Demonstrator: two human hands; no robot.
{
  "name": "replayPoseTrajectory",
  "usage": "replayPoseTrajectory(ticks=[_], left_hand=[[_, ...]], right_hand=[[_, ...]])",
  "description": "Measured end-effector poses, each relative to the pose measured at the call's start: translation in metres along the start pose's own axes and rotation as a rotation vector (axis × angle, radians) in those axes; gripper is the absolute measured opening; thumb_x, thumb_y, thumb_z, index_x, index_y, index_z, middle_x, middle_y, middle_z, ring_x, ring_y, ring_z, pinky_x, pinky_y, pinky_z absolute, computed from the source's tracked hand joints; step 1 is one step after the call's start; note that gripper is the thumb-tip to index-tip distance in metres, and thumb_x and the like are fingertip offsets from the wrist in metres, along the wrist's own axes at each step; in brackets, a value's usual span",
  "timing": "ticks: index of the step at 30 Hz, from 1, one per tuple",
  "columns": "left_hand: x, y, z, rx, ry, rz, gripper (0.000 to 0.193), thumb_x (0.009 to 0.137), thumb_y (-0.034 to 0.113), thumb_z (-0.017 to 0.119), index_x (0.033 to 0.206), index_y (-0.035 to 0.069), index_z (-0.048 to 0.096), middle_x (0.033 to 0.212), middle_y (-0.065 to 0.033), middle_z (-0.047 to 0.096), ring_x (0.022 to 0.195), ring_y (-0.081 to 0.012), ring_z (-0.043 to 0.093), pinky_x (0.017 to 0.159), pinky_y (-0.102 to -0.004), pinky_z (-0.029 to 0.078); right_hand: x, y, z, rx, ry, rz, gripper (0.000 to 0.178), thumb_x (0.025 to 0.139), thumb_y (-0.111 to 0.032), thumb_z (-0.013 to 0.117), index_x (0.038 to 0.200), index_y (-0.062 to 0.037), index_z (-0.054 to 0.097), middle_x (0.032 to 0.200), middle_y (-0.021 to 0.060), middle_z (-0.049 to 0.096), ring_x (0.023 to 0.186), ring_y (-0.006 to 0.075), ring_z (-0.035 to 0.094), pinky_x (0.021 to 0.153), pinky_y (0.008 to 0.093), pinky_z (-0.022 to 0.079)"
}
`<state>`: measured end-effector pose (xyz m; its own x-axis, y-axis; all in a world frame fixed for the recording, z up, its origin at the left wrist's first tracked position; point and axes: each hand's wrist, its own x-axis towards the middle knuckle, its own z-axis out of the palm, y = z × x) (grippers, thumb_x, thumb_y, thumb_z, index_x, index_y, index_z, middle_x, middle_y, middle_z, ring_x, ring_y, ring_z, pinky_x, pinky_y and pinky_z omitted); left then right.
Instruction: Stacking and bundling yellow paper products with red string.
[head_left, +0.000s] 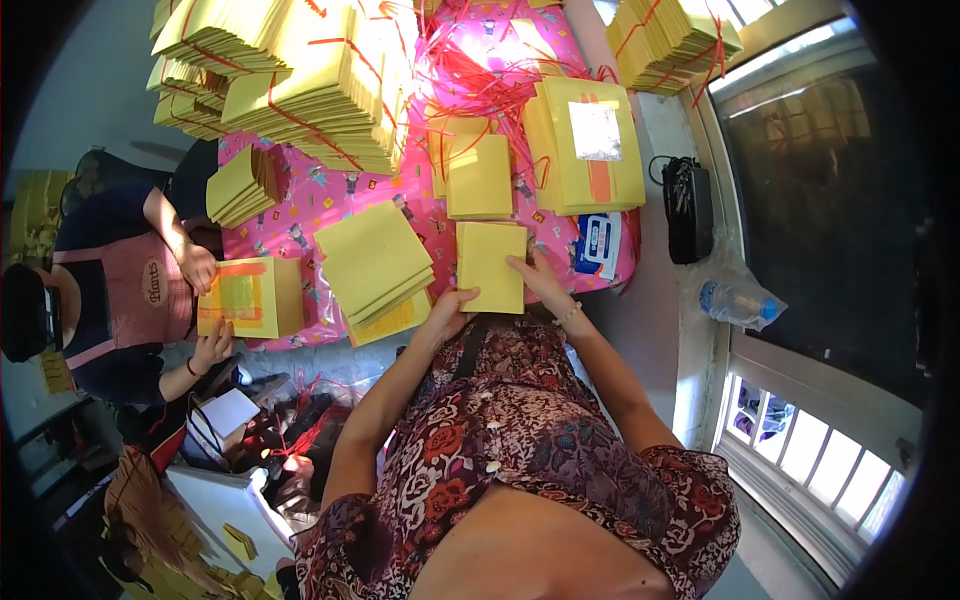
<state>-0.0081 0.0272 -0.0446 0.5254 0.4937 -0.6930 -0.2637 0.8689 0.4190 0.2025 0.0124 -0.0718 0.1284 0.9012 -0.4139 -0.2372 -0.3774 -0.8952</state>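
A small stack of yellow paper sheets (492,265) lies at the near edge of the pink patterned table cover (290,215). My left hand (452,306) pinches its lower left corner, and my right hand (540,278) closes on its right edge. To the left is a wider, fanned pile of yellow sheets (373,255). Just beyond my hands sits another small yellow stack (478,177). A thick pile (550,150) stands at the right, its top sheet bearing an orange strip and a silver square. Beside it lies a blue and white packet (598,246).
Tall yellow bundles (310,95) tied with red string fill the far left, and loose red strings (475,75) lie beyond the stacks. A co-worker (110,290) handles an orange-marked sheet at the left. A bagged bottle (735,300) and black bag (685,210) are by the window.
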Motion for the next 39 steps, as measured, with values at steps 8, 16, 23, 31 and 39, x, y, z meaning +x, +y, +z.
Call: replayPoseTrajectory(ticks=[8,16,23,31,39], left_hand=[[0.008,-0.012,0.009,-0.062,0.136,0.060,0.046,0.088,0.008,0.058,0.131,-0.003,0.047,0.127,-0.0149,0.057,0.118,-0.0255,0.054,0.105,-0.0378,0.040],[0.004,-0.011,0.013,-0.118,0.147,0.024,0.038,0.087,0.006,0.056,0.124,-0.004,0.052,0.119,-0.0141,0.061,0.112,-0.0268,0.057,0.103,-0.0381,0.041],[-0.004,-0.015,0.018,-0.137,0.348,0.013,0.035,0.089,0.010,0.058,0.121,-0.003,0.055,0.112,-0.0144,0.063,0.102,-0.0270,0.061,0.092,-0.0376,0.050],[-0.047,0.007,0.046,-0.010,0.345,-0.060,0.031,0.089,0.019,0.061,0.114,0.000,0.059,0.098,-0.0097,0.066,0.083,-0.0201,0.063,0.074,-0.0353,0.055],[-0.125,0.032,0.077,0.823,0.489,0.740,0.036,0.087,0.013,0.064,0.117,-0.003,0.053,0.115,-0.0131,0.058,0.104,-0.0233,0.056,0.093,-0.0354,0.043]], right_hand=[[0.052,-0.071,0.016,-0.745,0.290,-0.296,0.057,0.084,-0.033,0.067,0.123,0.0028,0.046,0.115,0.0239,0.057,0.107,0.0399,0.057,0.090,0.0467,0.046],[0.076,-0.078,0.026,-0.933,0.231,-0.242,0.052,0.083,-0.033,0.065,0.122,-0.0021,0.048,0.116,0.0232,0.055,0.107,0.0402,0.055,0.087,0.0496,0.045],[0.002,-0.094,0.046,-0.855,0.153,-0.490,0.040,0.084,-0.027,0.068,0.112,-0.0011,0.055,0.099,0.0161,0.057,0.092,0.0317,0.059,0.080,0.0434,0.048],[0.018,-0.099,0.107,-0.327,-0.236,-0.184,0.057,0.088,-0.048,0.064,0.112,0.0033,0.057,0.091,0.0100,0.063,0.083,0.0171,0.061,0.069,0.0282,0.049],[0.049,-0.096,0.133,-0.393,-0.464,0.121,0.078,0.089,-0.055,0.055,0.134,0.0069,0.044,0.131,0.0214,0.050,0.114,0.0262,0.053,0.090,0.0344,0.045]])
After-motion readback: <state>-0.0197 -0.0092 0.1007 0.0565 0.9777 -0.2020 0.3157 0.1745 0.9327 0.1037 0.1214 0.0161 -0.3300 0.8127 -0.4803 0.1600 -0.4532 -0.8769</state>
